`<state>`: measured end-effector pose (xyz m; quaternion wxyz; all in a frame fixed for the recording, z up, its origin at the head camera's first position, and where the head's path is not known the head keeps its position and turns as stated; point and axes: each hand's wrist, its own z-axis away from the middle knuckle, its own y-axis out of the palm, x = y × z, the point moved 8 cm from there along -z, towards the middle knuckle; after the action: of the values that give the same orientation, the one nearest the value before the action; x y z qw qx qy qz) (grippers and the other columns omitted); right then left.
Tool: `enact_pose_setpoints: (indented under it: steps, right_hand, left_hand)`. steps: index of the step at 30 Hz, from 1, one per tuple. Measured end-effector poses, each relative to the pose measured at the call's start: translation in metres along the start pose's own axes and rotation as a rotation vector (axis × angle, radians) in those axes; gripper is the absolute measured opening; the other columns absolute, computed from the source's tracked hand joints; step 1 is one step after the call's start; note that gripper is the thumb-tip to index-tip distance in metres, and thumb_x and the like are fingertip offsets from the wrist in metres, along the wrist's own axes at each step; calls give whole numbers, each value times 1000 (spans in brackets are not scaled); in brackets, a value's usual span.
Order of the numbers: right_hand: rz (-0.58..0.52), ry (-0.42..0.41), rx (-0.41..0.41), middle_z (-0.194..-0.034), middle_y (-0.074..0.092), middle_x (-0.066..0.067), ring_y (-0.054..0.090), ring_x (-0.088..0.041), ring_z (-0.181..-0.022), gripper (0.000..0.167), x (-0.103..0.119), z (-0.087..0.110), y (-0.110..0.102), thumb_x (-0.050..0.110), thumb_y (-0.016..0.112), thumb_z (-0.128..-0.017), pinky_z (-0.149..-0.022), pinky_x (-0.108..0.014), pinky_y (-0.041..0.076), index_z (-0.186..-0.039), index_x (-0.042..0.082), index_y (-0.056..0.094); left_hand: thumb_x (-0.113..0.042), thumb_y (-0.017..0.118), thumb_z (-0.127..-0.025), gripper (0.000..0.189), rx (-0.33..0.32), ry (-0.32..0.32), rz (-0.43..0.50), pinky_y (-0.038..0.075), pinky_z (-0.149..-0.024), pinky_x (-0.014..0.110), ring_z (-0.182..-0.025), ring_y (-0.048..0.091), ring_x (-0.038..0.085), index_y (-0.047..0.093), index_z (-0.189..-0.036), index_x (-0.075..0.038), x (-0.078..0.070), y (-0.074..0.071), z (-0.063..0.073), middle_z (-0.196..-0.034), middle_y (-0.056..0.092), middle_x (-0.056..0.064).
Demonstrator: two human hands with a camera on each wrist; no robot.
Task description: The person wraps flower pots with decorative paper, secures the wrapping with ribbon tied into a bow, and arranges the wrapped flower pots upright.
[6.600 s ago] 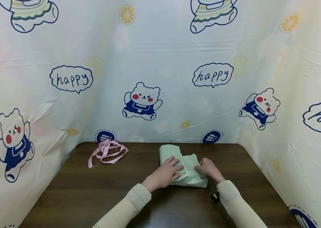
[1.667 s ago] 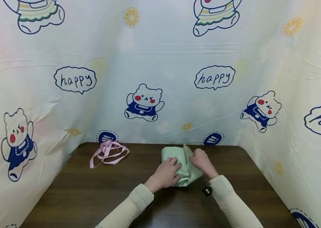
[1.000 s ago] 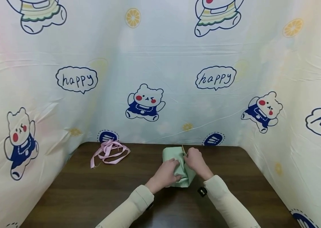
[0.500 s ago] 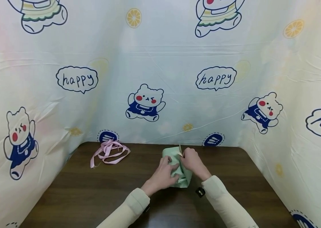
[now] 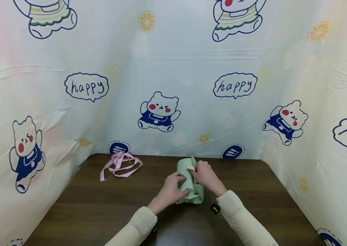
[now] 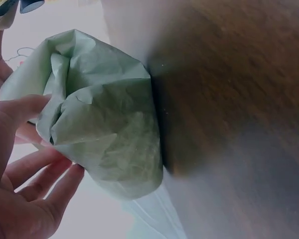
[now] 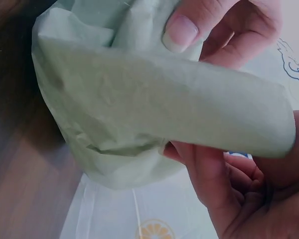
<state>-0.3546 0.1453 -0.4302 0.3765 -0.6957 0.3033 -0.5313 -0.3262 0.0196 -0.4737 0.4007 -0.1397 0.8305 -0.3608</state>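
Observation:
Light green wrapping paper (image 5: 184, 166), folded into a creased bundle, stands on the brown table right of centre; whatever it wraps is hidden. From the left, my left hand (image 5: 169, 190) holds the bundle, its thumb on the near folds and its fingers along the side, as the left wrist view shows on the crumpled paper (image 6: 119, 124). On the right side, my right hand (image 5: 207, 176) pinches a raised paper flap whose pale edge shows. In the right wrist view, the right fingers (image 7: 209, 169) are tucked under a long rolled fold of paper (image 7: 164, 94).
A loose tangle of pink ribbon (image 5: 119, 166) lies at the back left of the dark wooden table (image 5: 115, 205). A patterned cloth curtain (image 5: 188, 119) encloses the table's back and sides.
The right hand has drawn the right-hand paper flap up and leftward over the bundle, which looks narrower. The left hand has shifted from lying on top to the bundle's left side.

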Motion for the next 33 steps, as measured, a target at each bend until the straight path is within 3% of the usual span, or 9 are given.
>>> enact_pose_setpoints:
  steps: [3,5,9,11,13,18,23,27,33]
  right_hand:
    - [-61,-21,82,-42,32,6,31,-8,-37,58,-4,2,1,20,60,-103,-40,-22,30,-49,15,41]
    - [-135,-40,160,-47,47,3,43,-8,-42,55,-8,3,-1,24,52,-107,-44,-24,38,-53,11,54]
    - [-240,-124,339,-70,65,-10,52,-8,-57,39,-22,6,-2,16,42,-109,-58,-28,48,-97,-1,75]
    - [-262,-194,408,-82,68,-14,51,-8,-62,31,-30,9,0,7,45,-106,-62,-27,49,-120,-4,70]
    - [-280,-266,442,-89,68,-15,53,-8,-67,31,-37,11,4,1,51,-103,-66,-26,51,-130,-6,64]
    - [-313,-322,393,-105,70,-6,65,-9,-92,37,-53,12,12,-1,66,-94,-83,-25,56,-131,-5,63]
    - [-321,-288,296,-100,65,-3,63,-13,-86,40,-58,10,18,4,75,-89,-77,-26,56,-128,1,64]
    - [-285,-319,229,-103,60,-4,59,-19,-84,54,-55,9,22,5,76,-88,-74,-27,53,-138,-1,56]
    - [-221,-347,209,-105,52,-8,53,-31,-83,72,-46,12,28,15,81,-87,-70,-26,49,-148,-4,47]
  left_hand:
    - [-26,81,-88,39,-1,18,15,57,-85,34,-103,65,22,74,-118,-2,2,1,1,-117,66,5]
    - [-25,79,-89,38,12,19,33,56,-86,34,-105,65,21,73,-119,-2,2,1,0,-118,65,5]
    - [-21,70,-92,37,44,-16,91,55,-88,35,-107,63,19,71,-124,-2,4,2,0,-121,63,3]
    - [-18,66,-92,38,58,-39,107,54,-89,35,-109,61,19,70,-126,-3,5,2,1,-123,62,2]
    - [-17,63,-92,40,73,-54,107,53,-90,35,-111,60,19,69,-129,-3,5,3,1,-125,61,2]
    - [-15,63,-90,45,97,-35,81,52,-92,37,-115,58,20,66,-133,-3,3,4,0,-128,60,3]
    - [-12,64,-89,47,115,6,104,53,-94,38,-116,58,22,63,-135,0,4,1,0,-130,59,6]
    - [-13,64,-93,50,152,6,121,53,-94,37,-117,57,23,58,-140,2,7,1,1,-134,53,8]
    - [-11,62,-97,48,198,16,113,51,-95,39,-119,53,24,55,-141,5,8,0,5,-135,50,11]
